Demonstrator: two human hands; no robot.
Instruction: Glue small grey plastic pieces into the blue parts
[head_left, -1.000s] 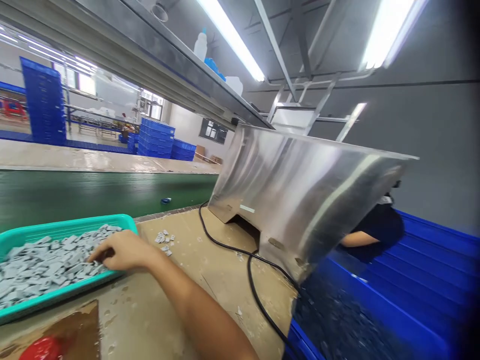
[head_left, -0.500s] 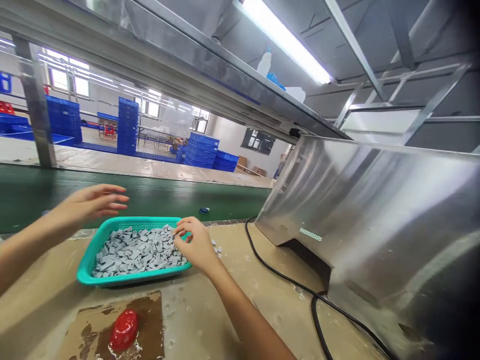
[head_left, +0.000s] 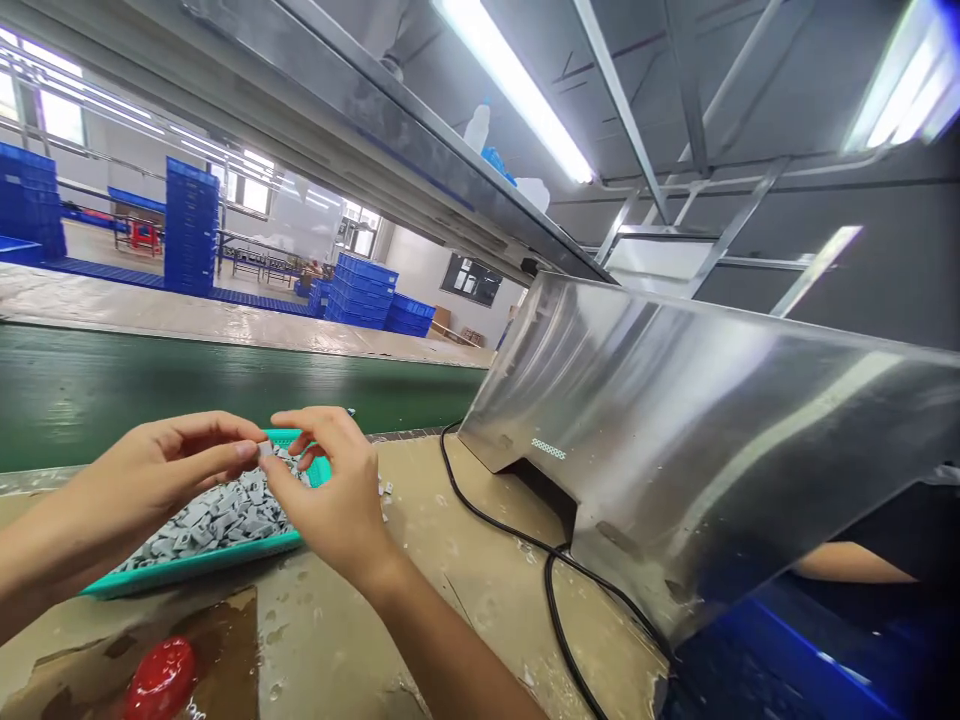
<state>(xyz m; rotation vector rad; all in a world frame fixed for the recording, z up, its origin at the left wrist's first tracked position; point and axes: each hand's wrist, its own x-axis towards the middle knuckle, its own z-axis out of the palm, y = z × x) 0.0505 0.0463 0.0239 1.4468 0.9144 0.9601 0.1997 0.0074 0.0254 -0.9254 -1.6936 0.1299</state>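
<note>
My left hand (head_left: 176, 462) and my right hand (head_left: 330, 480) meet above the basket, fingertips close together. Between them is a small grey plastic piece (head_left: 265, 449), pinched by the fingers of both hands. Below lies a turquoise basket (head_left: 202, 568) with many similar grey plastic pieces (head_left: 232, 515) heaped inside; my hands hide part of its far side. Nearer to me, a wet red oval object (head_left: 160, 680) rests on a soaked piece of cardboard (head_left: 232, 650).
A shiny sheet-metal housing (head_left: 600, 420) stands at the right, with a black cable (head_left: 480, 513) curving in front. Behind the worktable runs a green conveyor belt (head_left: 150, 385). Another person's arm (head_left: 855, 562) shows at far right. A metal shelf beam (head_left: 390, 130) crosses overhead.
My hands, earlier apart at either side of the basket, have come together and now hold a small grey piece. The view has turned right, so the basket and red object appear further left.
</note>
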